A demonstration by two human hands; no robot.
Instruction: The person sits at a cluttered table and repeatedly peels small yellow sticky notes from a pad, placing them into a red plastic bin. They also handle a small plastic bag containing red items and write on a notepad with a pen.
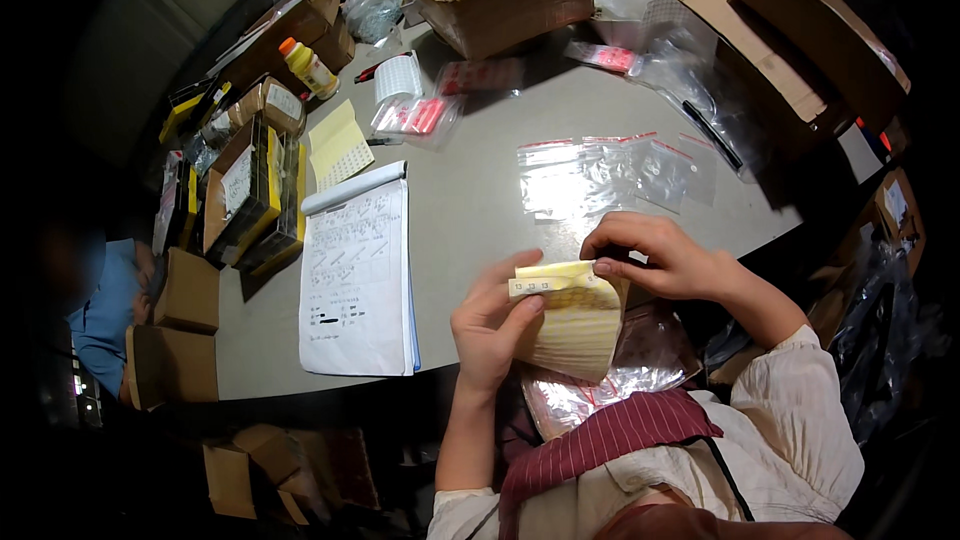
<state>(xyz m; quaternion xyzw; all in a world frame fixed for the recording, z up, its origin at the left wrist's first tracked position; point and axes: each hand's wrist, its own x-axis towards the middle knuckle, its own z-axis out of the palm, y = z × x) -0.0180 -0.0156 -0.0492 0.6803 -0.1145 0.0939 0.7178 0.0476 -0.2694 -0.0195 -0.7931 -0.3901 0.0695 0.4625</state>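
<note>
A pale yellow sheet of small printed stickers (572, 332) is held up just over the table's near edge, its top folded over and its lower part curving down. My left hand (488, 332) grips it at the left edge, thumb in front and fingers behind. At the upper right corner, the thumb and index finger of my right hand (662, 258) pinch the sheet; whether a single sticker is between them I cannot tell. Several clear zip bags (575, 175) with red seal lines lie flat beyond my hands. More clear bags (650, 365) rest below the sheet, by my lap.
An open notepad (355, 290) lies left on the grey table (460, 210). Another yellow sticker sheet (338, 145), a yellow bottle (308, 68) and parts boxes (245, 190) stand beyond. Cardboard boxes (500, 5) line the back; a black marker (712, 135) lies right. Someone in blue (108, 315) is at left.
</note>
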